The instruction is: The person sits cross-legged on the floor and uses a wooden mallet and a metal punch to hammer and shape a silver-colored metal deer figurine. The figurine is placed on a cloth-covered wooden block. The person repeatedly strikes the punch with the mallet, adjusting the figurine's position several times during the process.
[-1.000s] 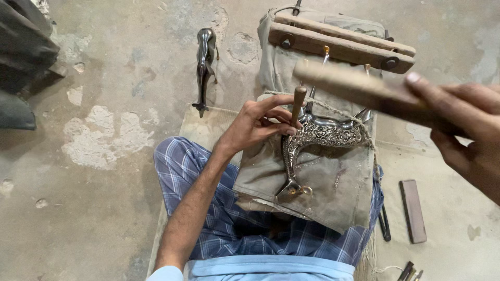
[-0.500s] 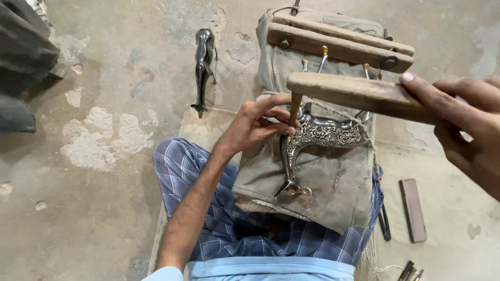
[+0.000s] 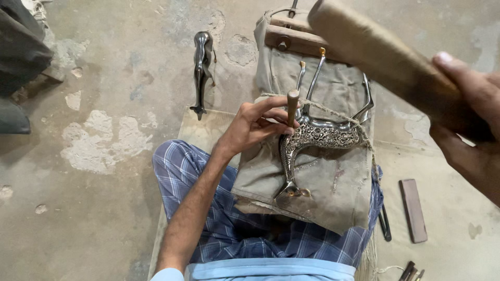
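A dark, plain metal animal figurine (image 3: 201, 70) lay on the cracked grey concrete floor (image 3: 88, 208), up and left of the left hand. A flat, brownish rectangular stone bar (image 3: 413, 210) lay below the right hand, with a thin dark tool (image 3: 384, 224) just beside it.

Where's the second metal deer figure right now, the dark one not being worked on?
In the head view the dark deer figure lies on the concrete floor at upper left, left of the canvas-covered block and beyond the left hand.
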